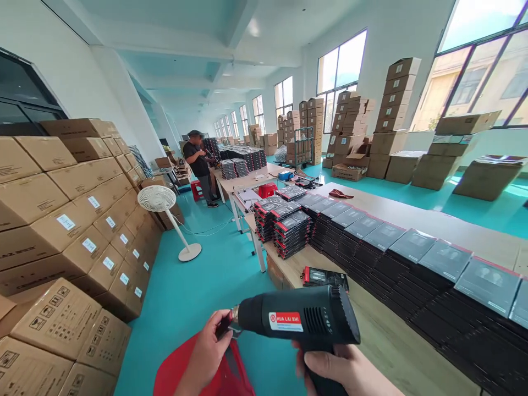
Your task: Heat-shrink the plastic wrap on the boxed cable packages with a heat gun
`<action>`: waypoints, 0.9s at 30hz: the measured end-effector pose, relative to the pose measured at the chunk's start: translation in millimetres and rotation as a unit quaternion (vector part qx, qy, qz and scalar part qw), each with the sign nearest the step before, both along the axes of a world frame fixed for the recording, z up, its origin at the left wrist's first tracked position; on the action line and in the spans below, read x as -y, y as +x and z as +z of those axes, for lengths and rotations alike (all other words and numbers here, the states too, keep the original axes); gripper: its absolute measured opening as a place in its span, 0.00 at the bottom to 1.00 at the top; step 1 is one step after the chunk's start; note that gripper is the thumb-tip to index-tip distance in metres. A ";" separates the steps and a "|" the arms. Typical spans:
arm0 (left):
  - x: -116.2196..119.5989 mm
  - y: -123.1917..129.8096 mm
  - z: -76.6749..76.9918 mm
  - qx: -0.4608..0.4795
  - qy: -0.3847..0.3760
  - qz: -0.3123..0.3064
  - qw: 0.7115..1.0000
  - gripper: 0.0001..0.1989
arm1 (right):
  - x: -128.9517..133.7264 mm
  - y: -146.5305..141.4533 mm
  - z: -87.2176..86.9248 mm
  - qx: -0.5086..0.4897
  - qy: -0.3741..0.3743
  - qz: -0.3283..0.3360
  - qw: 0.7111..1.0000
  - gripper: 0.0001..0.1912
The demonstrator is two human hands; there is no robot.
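My right hand (330, 366) is wrapped round the handle of a black heat gun (289, 316) with a red and white label; its nozzle points left. My left hand (209, 349) pinches a small dark and red item (224, 324) right at the nozzle tip; the item's shape is partly hidden by the fingers. Below my left hand is a red stool (177, 366). Just beyond the heat gun, a few black and red flat packages (325, 276) lie on the wooden table (383, 341).
Stacked packages (291, 231) and a long row of dark flat packs (367, 231) cover the table on the right. Cartons (82, 220) are piled at the left beside a white fan (190, 252). A person (200, 165) stands at a farther table.
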State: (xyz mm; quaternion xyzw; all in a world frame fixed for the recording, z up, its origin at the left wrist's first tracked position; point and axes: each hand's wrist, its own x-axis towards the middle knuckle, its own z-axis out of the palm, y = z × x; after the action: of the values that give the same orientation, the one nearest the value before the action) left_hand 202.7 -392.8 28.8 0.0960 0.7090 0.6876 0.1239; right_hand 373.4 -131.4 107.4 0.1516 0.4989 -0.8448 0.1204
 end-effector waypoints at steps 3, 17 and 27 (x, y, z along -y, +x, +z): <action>0.4 1.5 -1.9 0.005 0.016 0.029 0.999 0.13 | -2.5 -9.8 5.2 -0.018 0.064 -0.004 0.998 0.26; 12.2 -4.3 -10.9 0.056 0.062 0.079 0.993 0.15 | -12.4 -15.6 1.2 -0.023 0.061 0.079 0.995 0.21; 10.5 -4.0 -12.0 0.103 0.070 0.089 0.988 0.16 | -21.4 -28.8 6.1 -0.052 0.020 0.026 0.998 0.18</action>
State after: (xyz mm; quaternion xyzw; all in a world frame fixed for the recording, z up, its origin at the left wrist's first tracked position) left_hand 198.7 -403.3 16.8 -0.0301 0.6483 0.7501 0.1273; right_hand 344.7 -110.0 113.5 0.0971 0.5247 -0.8382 0.1130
